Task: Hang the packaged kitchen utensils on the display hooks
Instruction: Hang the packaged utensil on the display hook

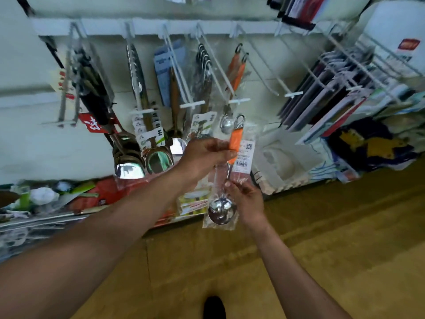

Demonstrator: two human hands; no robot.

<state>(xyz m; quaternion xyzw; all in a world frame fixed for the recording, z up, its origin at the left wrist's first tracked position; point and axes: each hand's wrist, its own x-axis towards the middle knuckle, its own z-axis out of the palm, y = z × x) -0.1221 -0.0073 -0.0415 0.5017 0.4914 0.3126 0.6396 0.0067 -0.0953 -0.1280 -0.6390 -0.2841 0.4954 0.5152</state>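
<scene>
Step in hand: presenting one item to the rack, not yet hung

Item: packaged ladle [236, 140], orange handle, steel bowl, clear sleeve with a white barcode label. It is held upright in the air in front of the display, bowl down, hanging ring [240, 120] at top.

Left hand [207, 155]: fingers curled round the sleeve at the orange handle, gripping it.
Right hand [246, 199]: thumb and fingertips pinch the sleeve low down, at the shaft just above the bowl, steadying it.

Likely target (judgement): the hook [264, 72] on which two matching orange-handled ladles [236, 67] appear to hang, close to the rail [147, 28]. The front length of its wire is bare out to the white tag holder [293, 94]. The held ring sits lower than that tip and off toward the rail's left end.

Next move calls for: raise the ring to tip height, shift it toward the right end of the rail, line the ring's opening with the wire tip and slide it back. Whether the sleeve covers the ring cannot be told; the view is blurred.

Surroundings: white wall panel, one rail of white wire hooks. Left part of the rail carries packed steel ladles [128, 162] and spatulas. The right end carries dense rows of flat dark packs [322, 93]. Below the left end is a low shelf [69, 199] piled with mixed goods. The floor [322, 238] is tan and wood-look, with a dark shoe [213, 307] at the lower edge of view
</scene>
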